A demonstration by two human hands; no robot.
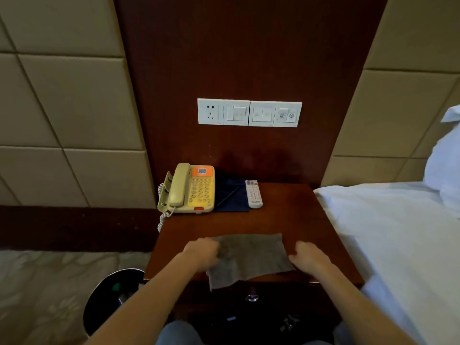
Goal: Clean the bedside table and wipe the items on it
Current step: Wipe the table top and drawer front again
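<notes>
Standing on the pale patterned carpet at the far left, a round black bin (117, 295) holds something green and other bits too dim to name. The dark glossy wooden counter (286, 220) carries a beige plastic telephone (189, 190) in its back left corner. Its long axis runs front to back, the handset lies in the cradle on its left side, the keypad face is yellow and orange, and a coiled cord hangs off the counter's left edge.

The left hand (201, 253) grips the left edge of a grey, mottled cloth (251, 257), fingers curled onto it. The cloth lies spread flat near the counter's front edge, roughly rectangular, long axis left to right, with its near left corner drooping over the front above a metal drawer knob (252, 298).

Behind it, just right of the telephone, lies a dark blue flat pad (231, 195) with a thin pen across it. A white remote (254, 194) sits at the pad's right edge, pointing towards the wall.

The right hand (308, 255) holds the cloth's right edge with curled fingers. A white-sheeted bed (385, 232) adjoins the counter's right side.
</notes>
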